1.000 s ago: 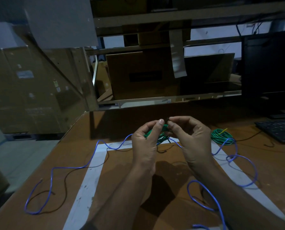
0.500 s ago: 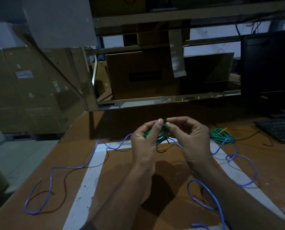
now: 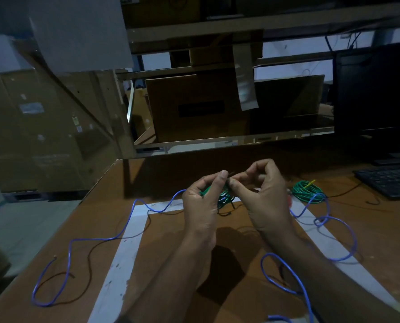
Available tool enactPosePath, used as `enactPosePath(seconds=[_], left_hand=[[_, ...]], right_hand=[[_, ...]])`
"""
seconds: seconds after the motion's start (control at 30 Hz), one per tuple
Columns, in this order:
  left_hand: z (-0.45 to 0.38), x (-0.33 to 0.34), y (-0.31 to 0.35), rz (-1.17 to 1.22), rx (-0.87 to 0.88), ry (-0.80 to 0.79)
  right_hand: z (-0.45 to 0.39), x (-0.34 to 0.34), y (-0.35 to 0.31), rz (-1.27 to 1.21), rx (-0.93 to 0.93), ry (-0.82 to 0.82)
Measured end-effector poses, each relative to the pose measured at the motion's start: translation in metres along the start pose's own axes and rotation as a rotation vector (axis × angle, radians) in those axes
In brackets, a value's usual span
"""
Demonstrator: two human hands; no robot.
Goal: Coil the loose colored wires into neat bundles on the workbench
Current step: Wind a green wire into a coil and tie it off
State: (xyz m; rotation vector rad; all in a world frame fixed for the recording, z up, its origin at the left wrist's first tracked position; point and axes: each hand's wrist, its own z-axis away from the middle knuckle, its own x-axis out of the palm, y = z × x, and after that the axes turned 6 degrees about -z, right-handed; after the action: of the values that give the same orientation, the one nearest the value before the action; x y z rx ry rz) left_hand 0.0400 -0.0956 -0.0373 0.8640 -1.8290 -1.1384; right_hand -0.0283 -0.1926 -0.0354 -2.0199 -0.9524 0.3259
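Green wire coil [image 3: 224, 198] is held at frame centre above the worktop [image 3: 171, 264]: left hand [image 3: 203, 206] grips it, right hand [image 3: 262, 194] pinches its tail. Finishing wrap, seemingly; next, tuck that end securely.

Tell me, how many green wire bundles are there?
2. One green bundle is held between the left hand and right hand. The other green coil lies on the workbench near the keyboard. More may be hidden.
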Motion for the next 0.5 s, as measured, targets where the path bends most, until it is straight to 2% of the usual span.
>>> enactPosePath(seconds=[0.17, 0.5], left_hand=[[0.0020, 0.0004, 0.0000, -0.044, 0.009, -0.015], [0.0012, -0.0002, -0.0008, -0.053, 0.030, -0.041]], right_hand=[[-0.0006, -0.0015, -0.0011, -0.007, 0.001, 0.015], [-0.0068, -0.0022, 0.0068, -0.048, 0.041, -0.084]])
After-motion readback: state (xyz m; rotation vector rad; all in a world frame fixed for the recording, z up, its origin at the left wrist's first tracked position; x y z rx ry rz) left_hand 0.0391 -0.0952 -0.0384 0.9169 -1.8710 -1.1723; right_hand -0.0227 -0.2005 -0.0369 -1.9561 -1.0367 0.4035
